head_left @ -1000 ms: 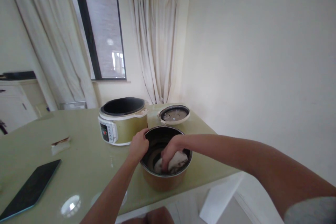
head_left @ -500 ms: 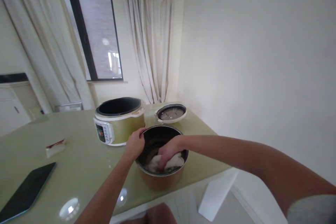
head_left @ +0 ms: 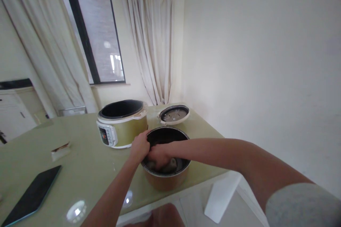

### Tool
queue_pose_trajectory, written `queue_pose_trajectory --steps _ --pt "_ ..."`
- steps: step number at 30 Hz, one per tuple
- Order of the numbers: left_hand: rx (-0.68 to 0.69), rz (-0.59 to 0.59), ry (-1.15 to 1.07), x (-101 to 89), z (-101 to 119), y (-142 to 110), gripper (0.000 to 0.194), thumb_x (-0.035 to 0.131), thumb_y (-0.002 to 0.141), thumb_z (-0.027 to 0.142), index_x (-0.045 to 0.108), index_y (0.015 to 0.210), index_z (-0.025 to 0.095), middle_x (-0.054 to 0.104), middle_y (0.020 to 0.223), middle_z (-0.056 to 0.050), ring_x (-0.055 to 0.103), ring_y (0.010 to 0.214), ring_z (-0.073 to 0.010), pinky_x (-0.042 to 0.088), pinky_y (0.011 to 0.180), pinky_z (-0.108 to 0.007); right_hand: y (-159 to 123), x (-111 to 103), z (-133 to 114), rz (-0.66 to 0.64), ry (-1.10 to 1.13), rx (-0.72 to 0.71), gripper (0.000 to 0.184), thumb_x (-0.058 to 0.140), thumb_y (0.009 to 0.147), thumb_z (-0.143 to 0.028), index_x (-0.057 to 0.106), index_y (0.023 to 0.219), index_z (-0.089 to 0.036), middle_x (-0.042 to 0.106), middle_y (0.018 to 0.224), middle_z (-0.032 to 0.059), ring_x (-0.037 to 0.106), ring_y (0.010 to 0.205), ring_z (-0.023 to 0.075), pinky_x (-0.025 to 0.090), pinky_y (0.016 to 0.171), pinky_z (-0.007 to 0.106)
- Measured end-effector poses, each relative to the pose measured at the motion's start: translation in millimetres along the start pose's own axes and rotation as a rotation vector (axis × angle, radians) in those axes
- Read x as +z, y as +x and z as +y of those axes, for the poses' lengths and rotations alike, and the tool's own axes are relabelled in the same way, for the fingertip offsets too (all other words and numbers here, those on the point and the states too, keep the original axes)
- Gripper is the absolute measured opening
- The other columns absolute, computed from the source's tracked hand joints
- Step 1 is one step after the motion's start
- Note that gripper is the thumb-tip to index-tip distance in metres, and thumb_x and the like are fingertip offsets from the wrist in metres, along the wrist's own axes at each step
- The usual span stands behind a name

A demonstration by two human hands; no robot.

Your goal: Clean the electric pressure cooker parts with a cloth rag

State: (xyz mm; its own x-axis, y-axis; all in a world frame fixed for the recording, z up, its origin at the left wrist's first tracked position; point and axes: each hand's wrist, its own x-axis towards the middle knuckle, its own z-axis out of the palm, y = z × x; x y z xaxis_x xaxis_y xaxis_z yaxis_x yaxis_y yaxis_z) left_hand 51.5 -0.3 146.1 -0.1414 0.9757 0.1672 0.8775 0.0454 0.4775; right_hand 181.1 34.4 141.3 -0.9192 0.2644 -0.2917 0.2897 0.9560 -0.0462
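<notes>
A round inner pot (head_left: 165,183), dark inside and copper-brown outside, stands near the table's front edge. My left hand (head_left: 140,147) is closed over its left rim, fingers curled to the inside. Down in the pot, my right hand (head_left: 159,154) presses a bunched whitish cloth (head_left: 172,165) against the left part of the inside; its fingertips are hidden. Behind and to the left stands the green and white electric cooker (head_left: 131,131) with its top open and a button panel on its front. Its round lid (head_left: 174,115) lies underside up behind the pot.
On the left of the pale green glossy table (head_left: 90,170) lie a dark tablet (head_left: 33,195) and a small packet (head_left: 60,151). The table's edge runs close in front of the pot. A white wall (head_left: 261,60) rises on the right, with curtains and a window behind.
Inside the pot, my right hand has moved left with the cloth, toward the wall by my left hand. The left hand keeps its hold on the rim. The view has shifted slightly.
</notes>
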Motion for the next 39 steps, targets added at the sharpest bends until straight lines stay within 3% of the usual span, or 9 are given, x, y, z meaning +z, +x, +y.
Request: queue_pose_trajectory --steps 7,11,16,20,23,27,30,34,39 --pt "0.044 -0.016 -0.023 3.4 -7 2 0.059 0.041 0.094 0.008 0.067 0.144 0.025 0.077 0.131 -0.011 0.071 0.123 -0.0302 0.054 0.104 -0.041 -59 -14 13 -0.343 0.055 0.227 0.026 0.079 0.078 -0.036 0.081 0.096 -0.017 0.077 0.085 0.0056 0.072 0.084 0.0271 0.053 0.076 0.035" --pt "0.071 -0.027 -0.024 2.6 -6 1 0.059 0.042 0.095 0.007 0.066 0.145 0.027 0.078 0.130 -0.010 0.071 0.123 -0.0259 0.052 0.105 -0.036 -68 -40 26 -0.041 -0.514 0.046 0.013 0.075 0.084 -0.023 0.079 0.093 -0.015 0.077 0.102 0.0153 0.067 0.101 0.0332 0.049 0.084 0.042" --pt "0.039 -0.046 0.048 -1.1 0 -2 0.056 0.050 0.090 0.007 0.069 0.140 0.024 0.079 0.124 -0.013 0.073 0.119 -0.0297 0.054 0.100 -0.036 -49 -57 34 0.103 -0.632 -0.280 0.031 0.047 0.105 -0.014 0.076 0.100 -0.020 0.067 0.141 0.0098 0.051 0.132 0.0267 0.040 0.106 0.041" --pt "0.038 0.013 -0.007 0.5 -2 -5 0.054 0.048 0.092 0.010 0.068 0.140 0.025 0.078 0.128 -0.011 0.071 0.123 -0.0279 0.053 0.104 -0.036 -56 -33 34 0.063 -0.582 -0.031 0.018 0.061 0.098 -0.018 0.077 0.105 -0.019 0.071 0.133 0.0137 0.058 0.125 0.0313 0.047 0.097 0.043" --pt "0.004 0.058 0.003 4.7 -2 -6 0.057 0.044 0.091 0.006 0.069 0.139 0.024 0.078 0.128 -0.011 0.071 0.123 -0.0278 0.052 0.105 -0.037 -63 -16 28 -0.149 -0.356 0.287 0.016 0.080 0.080 -0.029 0.079 0.092 -0.017 0.077 0.097 0.0121 0.070 0.102 0.0338 0.054 0.086 0.043" --pt "-0.033 0.062 -0.005 8.9 0 -2 0.057 0.048 0.088 0.005 0.071 0.138 0.024 0.078 0.127 -0.011 0.072 0.121 -0.0286 0.054 0.104 -0.038 -62 -15 15 -0.403 0.427 0.403 0.018 0.083 0.073 -0.033 0.076 0.082 -0.019 0.072 0.077 0.0007 0.073 0.085 0.0277 0.057 0.079 0.036" --pt "-0.053 0.058 -0.135 10.2 -2 3 0.053 0.051 0.088 0.006 0.074 0.133 0.024 0.079 0.124 -0.011 0.073 0.119 -0.0263 0.054 0.104 -0.035 -53 -16 4 -0.104 0.987 0.423 0.022 0.079 0.076 -0.032 0.075 0.094 -0.021 0.075 0.090 -0.0012 0.072 0.088 0.0223 0.057 0.078 0.031" --pt "-0.052 0.069 -0.240 11.4 -5 10 0.044 0.048 0.096 0.016 0.075 0.130 0.018 0.078 0.130 -0.010 0.072 0.122 -0.0214 0.053 0.107 -0.030 -32 0 -16 0.423 1.200 0.516 0.037 0.075 0.075 -0.022 0.070 0.112 -0.021 0.075 0.106 0.0019 0.070 0.097 0.0197 0.055 0.083 0.028" --pt "-0.029 0.069 -0.284 13.5 -14 13 0.042 0.049 0.097 0.019 0.075 0.130 0.015 0.076 0.133 -0.011 0.070 0.125 -0.0220 0.050 0.112 -0.032 -38 4 -22 0.293 1.384 0.462 0.028 0.076 0.077 -0.027 0.075 0.104 -0.021 0.077 0.100 0.0023 0.071 0.091 0.0199 0.055 0.081 0.028"
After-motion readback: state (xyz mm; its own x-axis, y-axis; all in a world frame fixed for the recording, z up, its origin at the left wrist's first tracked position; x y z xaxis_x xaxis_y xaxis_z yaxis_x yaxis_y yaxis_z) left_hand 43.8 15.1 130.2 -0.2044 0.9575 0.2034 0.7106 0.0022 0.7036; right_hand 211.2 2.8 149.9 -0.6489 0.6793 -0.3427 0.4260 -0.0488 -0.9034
